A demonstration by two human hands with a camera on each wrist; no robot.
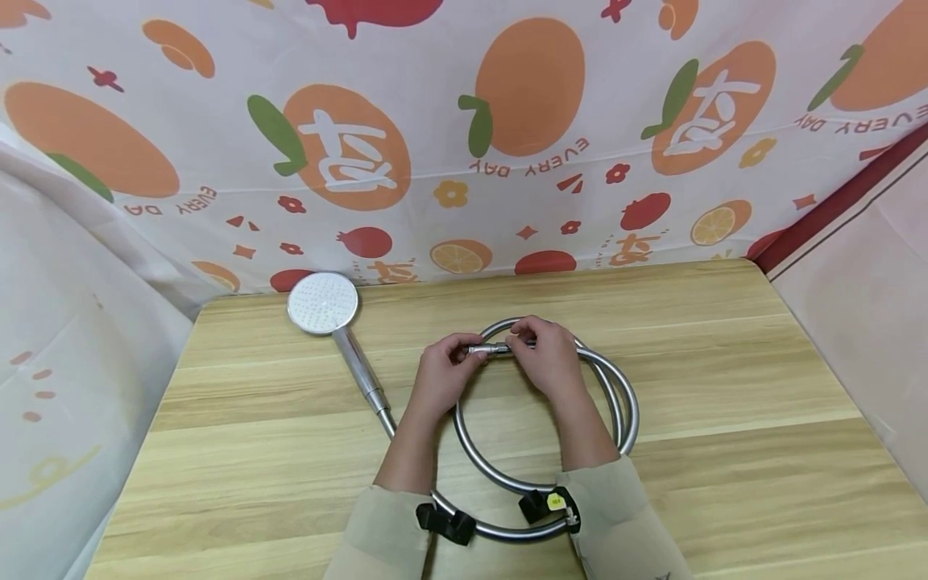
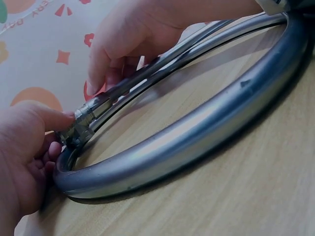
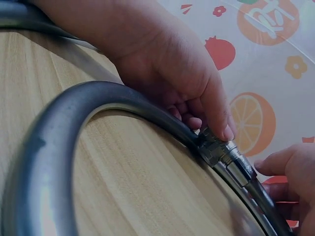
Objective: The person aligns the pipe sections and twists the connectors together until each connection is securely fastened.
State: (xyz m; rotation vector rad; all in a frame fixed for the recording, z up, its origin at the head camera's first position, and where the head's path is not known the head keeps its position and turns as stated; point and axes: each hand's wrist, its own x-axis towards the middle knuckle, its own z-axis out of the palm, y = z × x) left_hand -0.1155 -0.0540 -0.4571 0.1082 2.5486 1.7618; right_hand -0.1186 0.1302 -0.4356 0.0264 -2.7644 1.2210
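Note:
A silver shower hose (image 1: pixel 484 466) lies coiled on the wooden table. At the far side of the coil, my left hand (image 1: pixel 442 374) pinches the metal end nut (image 3: pixel 214 150) between thumb and fingers. Just to its right, my right hand (image 1: pixel 545 358) holds the hose near its narrow collar (image 3: pixel 239 169), fingers behind it and thumb in front. In the left wrist view, the nut overlaps a lower loop of the hose. A handheld shower head (image 1: pixel 322 303) with a white spray face lies to the left, its silver handle (image 1: pixel 355 360) joined to the hose.
The wooden table (image 1: pixel 732 370) extends on both sides of the coil. A fruit-printed cloth (image 1: pixel 428 105) hangs along its far edge, with pale cloth (image 1: pixel 72 322) at the left. Black straps with cameras (image 1: pixel 445 524) sit on both sleeves, close over the near hose loop.

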